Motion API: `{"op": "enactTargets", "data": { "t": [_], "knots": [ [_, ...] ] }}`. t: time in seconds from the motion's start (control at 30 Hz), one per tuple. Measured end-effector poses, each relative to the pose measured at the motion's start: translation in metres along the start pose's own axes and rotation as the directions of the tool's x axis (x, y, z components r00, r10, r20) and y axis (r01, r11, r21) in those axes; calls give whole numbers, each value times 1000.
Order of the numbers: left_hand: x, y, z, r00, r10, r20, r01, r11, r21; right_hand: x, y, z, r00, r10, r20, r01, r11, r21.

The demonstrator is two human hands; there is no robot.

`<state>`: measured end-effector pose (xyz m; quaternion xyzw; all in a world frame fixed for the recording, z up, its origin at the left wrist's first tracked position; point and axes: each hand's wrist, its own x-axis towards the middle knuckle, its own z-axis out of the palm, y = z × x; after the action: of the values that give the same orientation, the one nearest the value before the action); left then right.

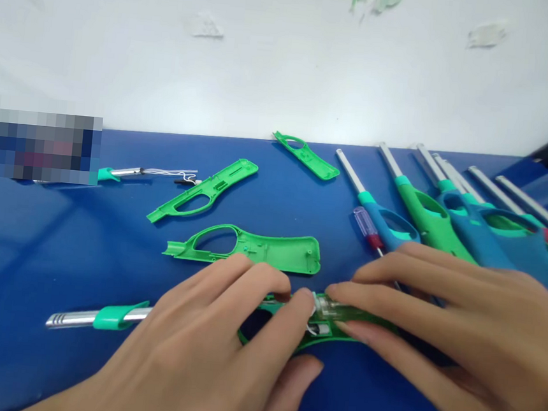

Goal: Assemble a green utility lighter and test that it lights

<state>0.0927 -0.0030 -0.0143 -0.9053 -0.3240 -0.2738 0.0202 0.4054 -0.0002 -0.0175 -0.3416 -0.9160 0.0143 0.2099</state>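
An opened long-nosed gas lighter lies flat before me, its green half shell (319, 343) facing up with the inner parts showing. My left hand (205, 334) is closed over the trigger-ring part of it, fingertips pressing by a white piece near the middle. My right hand (463, 340) pinches the handle end, thumb and fingers about the clear fuel tank (334, 309). From under my left hand the silver tube (69, 320) with a teal collar (114, 317) sticks out leftward. A small black-and-white part (323, 329) with a wire sits beside the tank.
Just behind lies a loose green half shell (289, 255); two more, a nearer one (223, 182) and a farther one (318, 163), rest beyond. Several lighters (438, 220) line the right side, with a screwdriver (365, 225) near them. A wired tube (128, 171) lies left, before a white wall (266, 70).
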Motion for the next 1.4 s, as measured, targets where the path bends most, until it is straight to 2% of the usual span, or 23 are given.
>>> {"op": "enactTargets", "data": {
  "t": [0.1,0.2,0.47,0.67,0.77,0.83,0.97,1.03,1.1,1.2,1.33,1.4],
  "knots": [
    [-3,2,-1,1000,-5,-20,6,999,33,1,-1,-1,1000,7,-13,-7,1000,3],
    [-1,5,-1,999,-37,-21,38,999,37,1,0,-4,1000,-14,25,15,1000,-20],
    [29,6,5,997,-69,40,71,996,-50,-7,1,-8,997,-27,67,29,999,-28],
    [11,-1,4,997,-57,50,61,995,-75,-5,1,-8,996,-45,72,47,998,-36],
    [3,-8,4,999,0,32,3,994,-108,-13,5,-5,997,-54,51,54,999,-6],
    [3,-10,4,999,32,33,-27,990,-135,-23,10,-1,998,-59,10,59,998,19],
    [8,-10,6,996,-2,87,17,984,-178,-39,20,8,995,-88,-44,90,995,44],
    [8,-10,6,996,28,88,-9,979,-205,-42,23,11,994,-90,-56,93,994,49],
    [6,-10,4,995,61,81,-42,975,-217,-40,24,11,994,-90,-66,94,994,57],
    [4,-12,0,995,37,91,-17,979,-205,-28,20,7,994,-86,-65,91,993,71],
    [5,-17,-5,994,40,102,-12,963,-268,-5,7,-2,999,-48,23,47,998,43],
    [6,-20,-7,990,29,141,15,954,-299,2,2,-6,998,-40,53,39,999,21]
  ]
}}
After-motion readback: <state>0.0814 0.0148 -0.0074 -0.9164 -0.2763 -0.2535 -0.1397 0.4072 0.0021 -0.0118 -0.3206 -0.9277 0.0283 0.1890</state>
